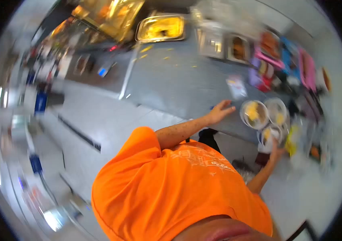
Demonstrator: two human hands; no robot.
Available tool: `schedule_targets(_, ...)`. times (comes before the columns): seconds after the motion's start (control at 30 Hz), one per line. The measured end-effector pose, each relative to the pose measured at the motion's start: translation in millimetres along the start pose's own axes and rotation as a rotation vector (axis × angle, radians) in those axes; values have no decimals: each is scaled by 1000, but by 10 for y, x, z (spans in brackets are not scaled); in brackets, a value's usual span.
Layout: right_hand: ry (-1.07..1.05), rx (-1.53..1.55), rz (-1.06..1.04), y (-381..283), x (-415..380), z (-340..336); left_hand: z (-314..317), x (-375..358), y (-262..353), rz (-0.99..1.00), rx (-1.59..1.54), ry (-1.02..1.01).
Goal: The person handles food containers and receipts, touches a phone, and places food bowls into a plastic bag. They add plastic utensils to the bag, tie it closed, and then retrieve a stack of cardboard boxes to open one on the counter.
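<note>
My left hand point(220, 112) is over the front edge of the grey counter, fingers stretched out and apart, with nothing in it. Just right of it stands a round clear plastic tub point(254, 115) with yellow food inside. Behind that is a second tub point(276, 111), also with some yellow food. My right hand point(277, 151) is at the nearest tub point(270, 135), its fingers at the rim and side. That hand is blurred, but it appears to grip this tub. The three tubs stand close together.
A metal tray of yellow food point(163, 29) sits at the back of the grey counter point(175, 76), with yellow scraps nearby. Metal pans point(238, 48) and pink baskets point(269, 54) line the back right. A small clear packet point(236, 87) lies behind the tubs.
</note>
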State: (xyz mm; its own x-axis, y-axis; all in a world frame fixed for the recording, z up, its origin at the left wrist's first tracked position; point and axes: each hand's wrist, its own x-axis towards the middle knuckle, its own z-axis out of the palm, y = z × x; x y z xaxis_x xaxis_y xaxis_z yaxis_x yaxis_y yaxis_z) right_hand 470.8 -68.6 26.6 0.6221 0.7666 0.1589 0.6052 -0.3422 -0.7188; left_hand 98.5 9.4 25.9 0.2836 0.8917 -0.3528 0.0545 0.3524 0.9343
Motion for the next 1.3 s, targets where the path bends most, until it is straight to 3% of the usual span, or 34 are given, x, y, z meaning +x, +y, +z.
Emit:
schedule_targets(0.03,300,-331,-299,-79,56,25,-243,-300,-60,9,-22,106)
schedule_targets(0.1,457,-230,-427,-978,-218,142,-796,-830,-244,11,17,138)
schedule_targets(0.17,372,-47,-485,-1655,-510,472,-1405,-1327,-801,43,-59,343)
schedule_targets(0.27,152,150,-475,-2554,-1181,1160,-2237,-2308,-972,11,-195,597)
schedule_targets(0.33,115,262,-563,-2934,-1727,1676,-2693,-2815,-1215,-216,-256,677)
schedule_targets(0.4,-159,224,-593,-3288,-2254,1987,-3049,-3213,-1293,-232,-275,672)
schedule_targets(0.47,-593,221,-501,-3558,-2734,2185,-3435,-3474,-1365,-238,-274,623)
schedule_targets(0.53,-1195,236,-429,-3436,-3002,2432,-3790,-3518,-1360,-250,-269,545)
schedule_targets(0.6,-1506,-261,-317,-3776,-3231,2295,-4158,-3426,-1329,-249,-240,452)
schedule_targets(0.63,-1532,-309,-277,-3659,-3293,2465,-4334,-3306,-1332,-246,-213,394)
schedule_targets(0.73,-1255,-255,-365,-3605,-3390,2769,-4813,-2944,-1301,-274,-163,231)
schedule_targets(0.8,-980,-127,-434,-3835,-3367,2909,-5057,-2891,-1310,-263,-183,181)
schedule_targets(0.83,-710,28,-513,-4130,-3392,2812,-5201,-2861,-1248,-254,-182,161)
schedule_targets(0.9,-239,270,-464,-4840,-3517,2427,-5557,-2776,-1310,-254,-212,56)
schedule_targets(0.97,63,701,-373,-5238,-3709,1963,-5776,-2879,-1054,-264,-101,-40)
schedule_targets(1.0,397,661,-540,-5363,-3817,1644,-5975,-2864,-1099,-277,-67,-69)
schedule_targets(1.07,830,768,-755,-5509,-4052,1054,-6283,-2808,-1220,-328,-75,-75)
schedule_targets(1.13,1132,639,-723,-6004,-4681,195,-6528,-2774,-1299,-359,-44,-163)
schedule_targets(1.23,1240,385,-802,-6307,-5397,-415,-6812,-2763,-990,-412,86,-302)
schedule_targets(1.3,1118,440,-753,-6472,-5648,-435,-7026,-2621,-1050,-329,115,-316)
